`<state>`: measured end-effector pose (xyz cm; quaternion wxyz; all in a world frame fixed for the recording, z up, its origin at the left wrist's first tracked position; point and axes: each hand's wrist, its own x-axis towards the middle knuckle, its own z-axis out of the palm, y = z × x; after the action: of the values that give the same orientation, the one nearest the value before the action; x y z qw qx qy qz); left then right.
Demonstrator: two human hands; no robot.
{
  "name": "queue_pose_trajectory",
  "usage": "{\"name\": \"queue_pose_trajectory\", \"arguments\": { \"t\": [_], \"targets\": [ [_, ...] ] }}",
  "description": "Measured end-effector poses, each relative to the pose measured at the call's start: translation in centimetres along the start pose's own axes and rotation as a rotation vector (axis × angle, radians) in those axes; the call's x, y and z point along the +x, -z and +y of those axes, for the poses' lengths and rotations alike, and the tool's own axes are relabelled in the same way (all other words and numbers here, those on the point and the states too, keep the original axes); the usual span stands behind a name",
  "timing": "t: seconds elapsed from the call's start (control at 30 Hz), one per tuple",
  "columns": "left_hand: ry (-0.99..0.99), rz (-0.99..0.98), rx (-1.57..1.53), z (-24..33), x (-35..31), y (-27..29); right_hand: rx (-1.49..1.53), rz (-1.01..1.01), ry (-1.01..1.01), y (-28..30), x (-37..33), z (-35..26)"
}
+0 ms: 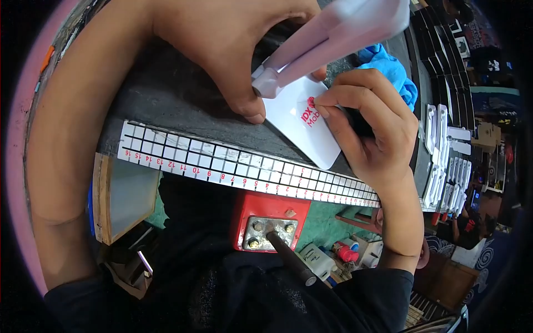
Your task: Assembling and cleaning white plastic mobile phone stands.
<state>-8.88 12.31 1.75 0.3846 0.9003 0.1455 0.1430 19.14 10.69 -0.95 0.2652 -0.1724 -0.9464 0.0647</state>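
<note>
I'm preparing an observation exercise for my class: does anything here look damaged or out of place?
Mildly, yes: the gridded ruler strip along the edge of the bench looks scuffed, with dark smudges on its white surface. A blue cloth lies crumpled beyond the right hand.

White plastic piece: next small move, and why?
Probably lift the right hand slightly off the red print. Its fingertips sit at the print's upper end and partly cover it, so that part can't be checked. The left hand has its thumb at the edge of the white plastic piece, which should help steady it.
</note>
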Motion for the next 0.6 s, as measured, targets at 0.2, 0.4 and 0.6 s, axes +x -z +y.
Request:
{"name": "queue_pose_trajectory", "arguments": {
  "t": [0.2,0.4,0.6],
  "targets": [
    [-0.146,0.064,-0.057,-0.6,0.5,-0.7,-0.005,-0.015,0.005,0.2,-0.1,-0.1],
    [0.164,0.145,0.118,0.9,-0.1,-1.0,0.011,-0.021,0.017,0.3,-0.3,0.0],
    [-0.061,0.191,0.046,-0.5,0.1,-1.2,0.014,-0.027,0.039,0.4,-0.3,0.1]
  ]
}}
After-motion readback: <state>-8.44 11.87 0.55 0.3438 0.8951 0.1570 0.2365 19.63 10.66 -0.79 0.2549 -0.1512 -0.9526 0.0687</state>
